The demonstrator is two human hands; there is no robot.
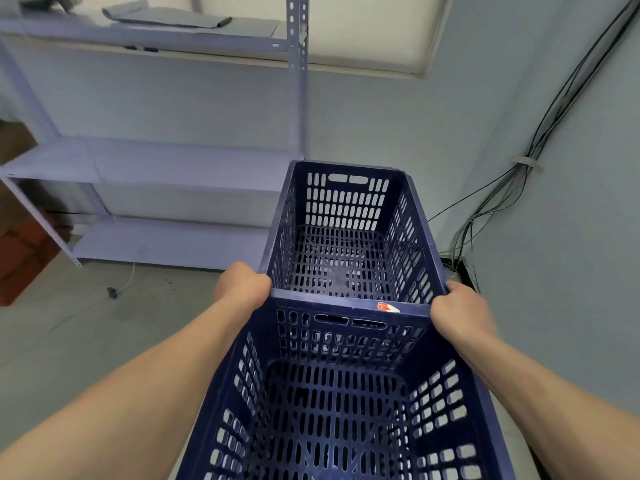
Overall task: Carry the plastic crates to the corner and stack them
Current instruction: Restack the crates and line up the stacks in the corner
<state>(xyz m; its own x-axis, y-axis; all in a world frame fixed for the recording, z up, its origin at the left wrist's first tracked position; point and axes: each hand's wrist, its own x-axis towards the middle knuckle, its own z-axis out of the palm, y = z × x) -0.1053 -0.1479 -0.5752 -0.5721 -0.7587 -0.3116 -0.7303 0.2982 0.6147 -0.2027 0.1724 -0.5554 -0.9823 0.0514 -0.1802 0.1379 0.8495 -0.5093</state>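
Two dark blue perforated plastic crates fill the lower middle of the head view. The near crate [329,302], with a small red and white sticker on its far rim, is held in front of me. My left hand [242,289] grips its far left corner and my right hand [460,313] grips its far right corner. The far crate [346,167] stands just beyond it, close to the room corner, empty, end to end with the near one. Whether the two crates touch is hidden by the near crate's rim.
A pale metal shelving unit [298,98] stands against the back wall at left. Bundled cables [526,162] run down the right wall to the floor behind the far crate. A reddish box [20,268] sits far left, and a loose cord [112,292] lies on the concrete floor.
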